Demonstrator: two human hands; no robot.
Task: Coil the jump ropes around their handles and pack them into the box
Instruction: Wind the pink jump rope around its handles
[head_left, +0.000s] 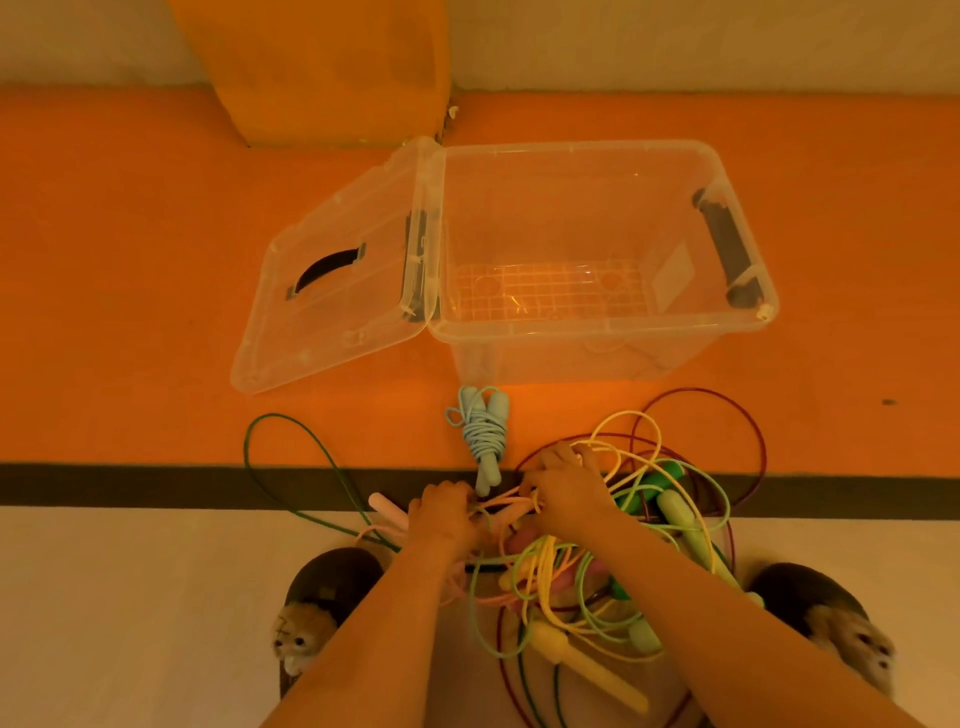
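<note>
I'm looking down at a floor in three bands: a wide orange mat (130, 260) across the middle of the frame, one dark stripe (130, 486) below it, then pale flooring (130, 597) at the bottom. A pale wall (675, 41) runs along the top, with one orange block (322, 67) standing against it at upper centre-left. One clear box (571, 353) sits on the mat, centre-right, its hinged lid (332, 322) thrown open to the left. Lower centre, there's a heap of loose ropes (675, 512); I count five colours, dark green, maroon, yellow, light green and pink, but can't tell how many ropes. Two hands are in it: the left hand (447, 514) curls around a pink handle (387, 512), and the right hand (566, 499) has its fingers hooked into the pink cord (506, 506). One blue rope (483, 431), coiled round its handles, lies on the mat just below the box. Two furry slippers (332, 587) flank the heap.
</note>
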